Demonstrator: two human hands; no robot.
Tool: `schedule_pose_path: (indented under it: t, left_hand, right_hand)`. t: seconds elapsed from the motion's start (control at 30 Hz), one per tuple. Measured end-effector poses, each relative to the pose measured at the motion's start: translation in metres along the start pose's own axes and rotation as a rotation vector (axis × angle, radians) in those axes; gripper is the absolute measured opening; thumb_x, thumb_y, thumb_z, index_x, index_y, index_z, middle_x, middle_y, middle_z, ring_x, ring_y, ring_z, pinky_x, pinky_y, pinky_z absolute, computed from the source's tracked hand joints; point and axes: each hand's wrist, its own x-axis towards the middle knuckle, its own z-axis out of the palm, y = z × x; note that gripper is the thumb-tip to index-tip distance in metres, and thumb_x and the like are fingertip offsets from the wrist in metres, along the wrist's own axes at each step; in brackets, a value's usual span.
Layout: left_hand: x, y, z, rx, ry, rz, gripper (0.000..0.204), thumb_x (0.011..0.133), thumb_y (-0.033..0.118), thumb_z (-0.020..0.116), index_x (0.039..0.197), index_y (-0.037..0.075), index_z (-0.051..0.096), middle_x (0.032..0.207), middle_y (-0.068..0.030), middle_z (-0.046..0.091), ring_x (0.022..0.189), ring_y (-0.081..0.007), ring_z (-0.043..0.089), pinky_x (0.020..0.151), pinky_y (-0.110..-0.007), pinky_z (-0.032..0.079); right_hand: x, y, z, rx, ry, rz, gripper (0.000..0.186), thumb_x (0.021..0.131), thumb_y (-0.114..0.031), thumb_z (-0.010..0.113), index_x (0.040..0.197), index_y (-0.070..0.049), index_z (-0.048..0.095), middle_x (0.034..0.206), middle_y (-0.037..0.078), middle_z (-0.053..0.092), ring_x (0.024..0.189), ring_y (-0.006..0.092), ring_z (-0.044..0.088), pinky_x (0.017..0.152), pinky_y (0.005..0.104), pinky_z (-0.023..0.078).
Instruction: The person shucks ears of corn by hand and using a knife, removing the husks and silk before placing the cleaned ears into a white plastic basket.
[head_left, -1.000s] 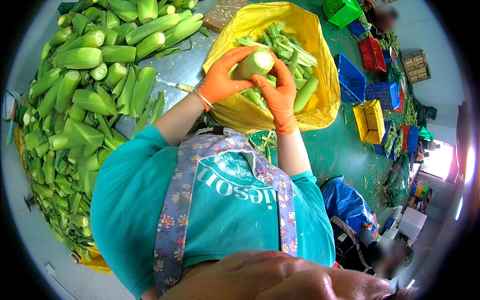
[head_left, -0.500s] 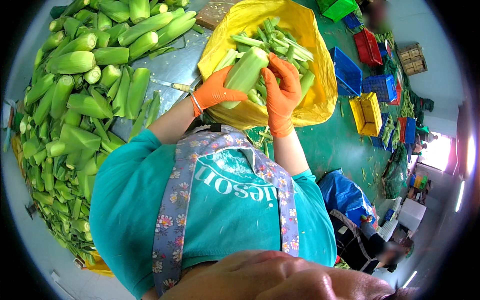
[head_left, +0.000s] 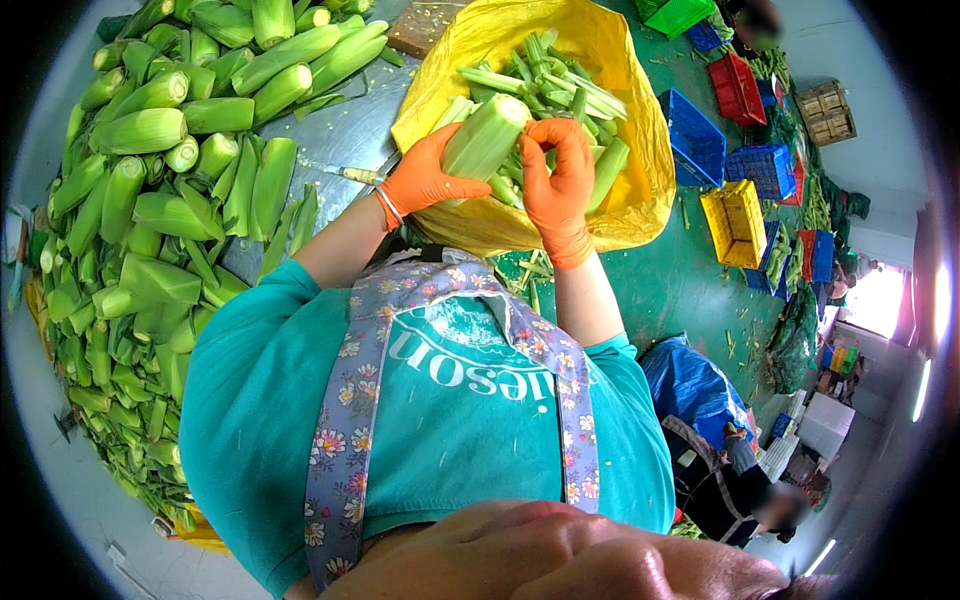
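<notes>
My left hand [head_left: 420,178], in an orange glove, grips a green husked ear of corn [head_left: 478,150] with its pale cut end up and to the right. My gloved right hand [head_left: 555,185] is at the right of that ear's cut end, fingers curled and pinched; what is between them is too small to make out. Under both hands lies a yellow woven sack [head_left: 630,215] with leaves and stalk pieces [head_left: 560,75] in it. A knife [head_left: 355,172] with a pale handle rests on the metal tabletop [head_left: 330,140] beside my left hand.
A big pile of corn [head_left: 140,220] covers the table's left. A wooden block [head_left: 425,25] lies behind. Right, on the green floor [head_left: 690,290], stand coloured crates [head_left: 733,225] with husk scraps. A co-worker [head_left: 730,485] bends by a blue sack [head_left: 690,380] at lower right.
The ear has turned from end-on to slanting sideways, then shifted slightly left. My right fingertips have come off its face and curled in at the cut end's right.
</notes>
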Motion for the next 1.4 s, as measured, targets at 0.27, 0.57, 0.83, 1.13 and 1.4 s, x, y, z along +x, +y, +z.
schedule_pose_path:
  t: [0.27, 0.57, 0.83, 1.13, 1.4]
  left_hand:
    - [0.003, 0.002, -0.01, -0.443, -0.138, 0.052, 0.065, 0.088, 0.043, 0.073, 0.135, 0.004, 0.051, 0.115, -0.0085, 0.065, 0.102, -0.0175, 0.064, 0.09, -0.032, 0.05]
    - [0.038, -0.019, -0.047, -1.009, 0.273, -0.058, 0.074, 0.092, 0.067, 0.05, 0.131, 0.004, 0.053, 0.123, -0.0128, 0.062, 0.104, -0.0272, 0.065, 0.091, -0.041, 0.054]
    - [0.033, 0.004, -0.025, -0.75, -0.014, 0.058, 0.077, 0.091, 0.058, 0.06, 0.141, 0.002, 0.044, 0.132, -0.0135, 0.058, 0.109, -0.0282, 0.063, 0.095, -0.041, 0.053]
    - [0.027, 0.02, 0.0, -0.291, -0.207, 0.029, 0.073, 0.078, 0.017, 0.081, 0.142, 0.003, 0.048, 0.134, -0.0056, 0.058, 0.12, -0.0166, 0.056, 0.103, -0.032, 0.045]
    - [0.035, 0.019, -0.002, -0.149, -0.271, 0.049, 0.069, 0.076, 0.006, 0.077, 0.141, 0.005, 0.051, 0.133, -0.0046, 0.059, 0.119, -0.013, 0.056, 0.103, -0.03, 0.043]
  right_hand:
    - [-0.004, -0.005, 0.01, -0.104, -0.049, -0.274, 0.018, 0.085, 0.005, 0.062, 0.099, -0.003, 0.055, 0.099, 0.014, 0.062, 0.088, 0.0288, 0.058, 0.076, 0.0396, 0.048]
    - [-0.024, -0.015, -0.026, 0.806, -0.066, 0.571, 0.014, 0.099, -0.018, 0.059, 0.103, -0.005, 0.053, 0.081, 0.001, 0.052, 0.068, 0.009, 0.043, 0.062, 0.0225, 0.034]
    - [0.012, 0.037, -0.031, -0.232, 0.097, 0.001, 0.027, 0.091, -0.01, 0.068, 0.117, -0.009, 0.067, 0.117, 0.007, 0.063, 0.104, 0.0163, 0.058, 0.091, 0.0307, 0.046]
    - [-0.019, 0.032, 0.025, 0.206, 0.061, 0.132, 0.019, 0.083, -0.004, 0.071, 0.102, -0.004, 0.071, 0.092, 0.009, 0.067, 0.085, 0.0245, 0.062, 0.078, 0.0328, 0.048]
    - [-0.017, 0.034, 0.02, -0.237, 0.08, -0.158, 0.021, 0.078, 0.0, 0.07, 0.096, -0.006, 0.062, 0.083, 0.01, 0.062, 0.08, 0.031, 0.059, 0.071, 0.0412, 0.047]
